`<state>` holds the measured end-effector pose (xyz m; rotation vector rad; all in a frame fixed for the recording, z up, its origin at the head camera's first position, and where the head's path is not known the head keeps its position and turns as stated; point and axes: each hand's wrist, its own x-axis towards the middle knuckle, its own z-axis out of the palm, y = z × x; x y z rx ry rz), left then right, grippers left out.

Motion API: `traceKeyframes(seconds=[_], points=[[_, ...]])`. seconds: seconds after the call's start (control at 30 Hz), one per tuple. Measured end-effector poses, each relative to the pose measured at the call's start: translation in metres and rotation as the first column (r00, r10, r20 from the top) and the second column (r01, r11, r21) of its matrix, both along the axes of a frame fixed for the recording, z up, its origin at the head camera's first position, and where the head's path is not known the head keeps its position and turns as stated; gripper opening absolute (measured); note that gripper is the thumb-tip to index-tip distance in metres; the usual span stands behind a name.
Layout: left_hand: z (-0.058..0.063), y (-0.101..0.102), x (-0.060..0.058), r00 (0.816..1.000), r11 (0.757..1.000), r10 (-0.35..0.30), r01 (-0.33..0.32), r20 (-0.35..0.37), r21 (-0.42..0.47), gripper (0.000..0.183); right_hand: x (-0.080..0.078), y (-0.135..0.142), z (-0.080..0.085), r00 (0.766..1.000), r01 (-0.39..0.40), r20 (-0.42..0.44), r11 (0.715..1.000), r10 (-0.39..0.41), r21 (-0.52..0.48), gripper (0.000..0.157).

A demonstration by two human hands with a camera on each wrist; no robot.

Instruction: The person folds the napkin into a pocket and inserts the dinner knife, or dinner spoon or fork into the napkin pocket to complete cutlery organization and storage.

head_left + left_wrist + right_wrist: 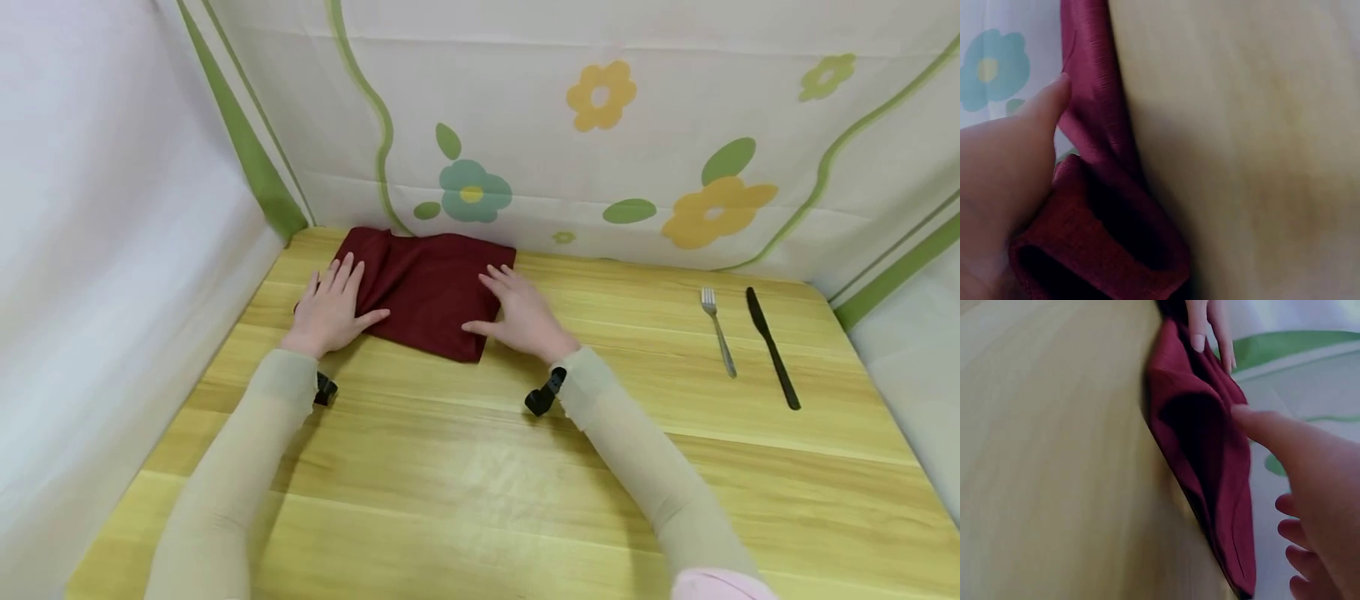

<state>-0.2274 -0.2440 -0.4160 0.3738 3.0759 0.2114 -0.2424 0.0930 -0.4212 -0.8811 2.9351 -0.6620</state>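
A dark red folded cloth (435, 292) lies at the back left of the table, with a diagonal crease near its left end. My left hand (330, 308) rests on that left end, fingers spread. On the right end my right hand (521, 312) touches the cloth, its fingers extended and thumb apart. The left wrist view shows the left thumb against the cloth (1100, 231), whose layers gape in loose folds at the near end. In the right wrist view the right thumb meets the cloth's (1204, 444) upper edge, and an open fold shows along its front side.
To the right on the wooden table (450, 467) lie a fork (718, 331) and a black knife (772, 346), side by side. A white curtain (525, 125) with printed flowers stands along the back edge, and plain white fabric (112, 250) hangs at the left.
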Motion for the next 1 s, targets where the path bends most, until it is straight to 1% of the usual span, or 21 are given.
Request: traceKeyframes(seconds=[0.1, 0.13, 0.2, 0.27, 0.33, 0.37, 0.47, 0.57, 0.67, 0.77, 0.87, 1.0], points=[[-0.006, -0.002, -0.001, 0.996, 1.000, 0.000, 0.001, 0.088, -0.019, 0.104, -0.001, -0.011, -0.006, 0.998, -0.060, 0.038, 0.989, 0.055, 0.133, 0.101], [-0.010, -0.003, -0.002, 0.994, 1.000, -0.002, 0.004, 0.111, -0.013, 0.106, 0.000, -0.014, -0.009, 0.996, -0.075, 0.060, 0.983, 0.066, 0.168, 0.101], [-0.012, -0.003, -0.002, 0.989, 1.000, 0.003, -0.002, 0.145, -0.011, 0.108, 0.001, -0.017, -0.012, 0.991, -0.090, 0.114, 0.973, 0.067, 0.214, 0.100], [-0.015, -0.003, -0.004, 0.987, 1.000, 0.008, -0.006, 0.159, -0.011, 0.109, 0.001, -0.019, -0.016, 0.985, -0.097, 0.165, 0.966, 0.057, 0.241, 0.099], [-0.019, -0.003, -0.006, 0.986, 1.000, 0.009, -0.006, 0.166, -0.016, 0.110, 0.001, -0.018, -0.019, 0.978, -0.101, 0.202, 0.961, 0.049, 0.259, 0.098], [-0.019, -0.002, -0.005, 0.986, 1.000, 0.010, -0.006, 0.168, -0.025, 0.110, 0.001, -0.017, -0.020, 0.976, -0.101, 0.213, 0.958, 0.043, 0.270, 0.098], [-0.025, 0.000, -0.007, 0.986, 0.999, -0.001, 0.006, 0.169, -0.034, 0.112, 0.001, -0.011, -0.021, 0.974, -0.103, 0.225, 0.952, 0.037, 0.288, 0.098], [-0.027, 0.009, -0.005, 0.983, 0.999, -0.022, 0.026, 0.184, -0.023, 0.113, 0.004, 0.000, -0.020, 0.975, -0.106, 0.221, 0.946, 0.038, 0.305, 0.099], [-0.026, 0.022, 0.002, 0.979, 0.999, -0.043, 0.046, 0.201, -0.008, 0.112, 0.010, 0.014, -0.020, 0.975, -0.107, 0.220, 0.945, 0.038, 0.309, 0.101], [-0.024, 0.038, 0.012, 0.977, 0.997, -0.074, 0.075, 0.202, 0.003, 0.110, 0.019, 0.033, -0.020, 0.977, -0.102, 0.211, 0.946, 0.037, 0.307, 0.101], [-0.021, 0.056, 0.025, 0.975, 0.993, -0.116, 0.113, 0.189, 0.027, 0.108, 0.032, 0.054, -0.020, 0.979, -0.095, 0.200, 0.956, 0.039, 0.277, 0.100], [-0.019, 0.081, 0.041, 0.967, 0.984, -0.179, 0.171, 0.182, 0.056, 0.106, 0.052, 0.085, -0.017, 0.981, -0.090, 0.189, 0.968, 0.045, 0.233, 0.099]])
